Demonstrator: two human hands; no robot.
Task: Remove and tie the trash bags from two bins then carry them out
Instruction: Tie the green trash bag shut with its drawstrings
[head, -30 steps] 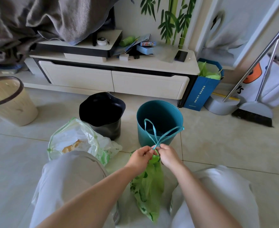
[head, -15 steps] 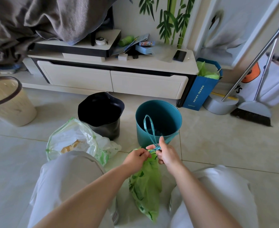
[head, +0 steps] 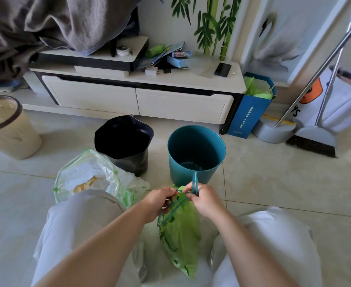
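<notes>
Both hands are meeting at the neck of the green trash bag (head: 180, 230), which is dropping down below them between the person's knees, just in front of the teal bin (head: 195, 154). The left hand (head: 160, 200) is pinching the gathered top. The right hand (head: 203, 200) is gripping the teal drawstring (head: 195, 177), whose loop is sticking up above its fingers. The 2nd bag (head: 87, 179), clear with green trim, is lying open on the floor beside the black bin (head: 125, 143).
</notes>
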